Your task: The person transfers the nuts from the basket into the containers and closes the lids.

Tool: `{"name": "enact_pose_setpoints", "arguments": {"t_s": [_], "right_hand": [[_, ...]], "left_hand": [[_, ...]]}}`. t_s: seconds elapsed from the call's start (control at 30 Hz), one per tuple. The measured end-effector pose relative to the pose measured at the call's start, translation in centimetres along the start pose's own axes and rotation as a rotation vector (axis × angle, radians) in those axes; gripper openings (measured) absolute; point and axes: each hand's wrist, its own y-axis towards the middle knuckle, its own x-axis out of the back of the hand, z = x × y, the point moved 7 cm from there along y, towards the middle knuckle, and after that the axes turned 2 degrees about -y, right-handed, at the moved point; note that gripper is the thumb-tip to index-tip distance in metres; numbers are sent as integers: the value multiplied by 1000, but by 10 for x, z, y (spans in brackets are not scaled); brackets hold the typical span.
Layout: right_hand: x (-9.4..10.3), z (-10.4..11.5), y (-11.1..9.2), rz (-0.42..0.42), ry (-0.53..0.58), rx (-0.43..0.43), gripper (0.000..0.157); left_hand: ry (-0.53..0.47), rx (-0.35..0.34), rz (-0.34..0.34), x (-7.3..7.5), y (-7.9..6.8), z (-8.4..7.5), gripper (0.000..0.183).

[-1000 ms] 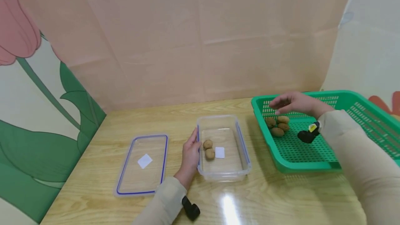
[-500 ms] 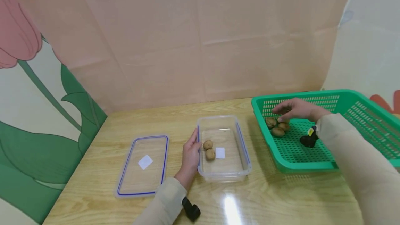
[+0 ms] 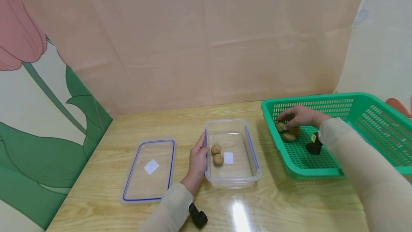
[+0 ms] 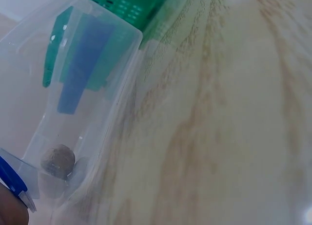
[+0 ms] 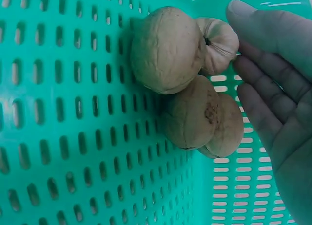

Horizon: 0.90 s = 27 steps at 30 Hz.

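My left hand (image 3: 197, 160) lies along the left wall of a clear plastic container (image 3: 232, 181), its thumb at the rim. Inside sit two walnuts (image 3: 218, 159) beside a white square (image 3: 228, 158); the left wrist view shows one walnut (image 4: 58, 160) through the wall. Over at the right, my right hand (image 3: 300, 116) reaches down into a green basket (image 3: 317, 172). Several walnuts (image 5: 168, 49) cluster in its corner. In the right wrist view the thumb and fingers of the right hand (image 5: 287, 84) are spread beside a ridged walnut (image 5: 218, 46), not closed round it.
A clear lid (image 3: 132, 182) with a blue seal and a white square lies left of the container on the wooden table (image 3: 273, 207). A pink-beige sheet (image 3: 193, 46) hangs behind the table. A printed flower panel (image 3: 80, 117) stands at the left.
My right hand has come down from above the basket's walnuts to their level and slightly left. The left hand and the container stay as they were.
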Motion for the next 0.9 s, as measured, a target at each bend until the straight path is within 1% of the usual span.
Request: {"name": "enact_pose_setpoints", "arguments": {"t_s": [0.17,0.47,0.73,0.9], "right_hand": [[-3,-1,2,1,-15,-7,48],[-7,0,7,0,-107,-24,46],[-11,4,11,36,-119,-38,44],[-12,6,10,30,-118,-32,41]], "left_hand": [[4,-6,6,0,1,0,52],[3,-25,12,0,1,-1,52],[11,-22,14,1,0,-1,52],[7,-20,11,1,0,-1,51]]}}
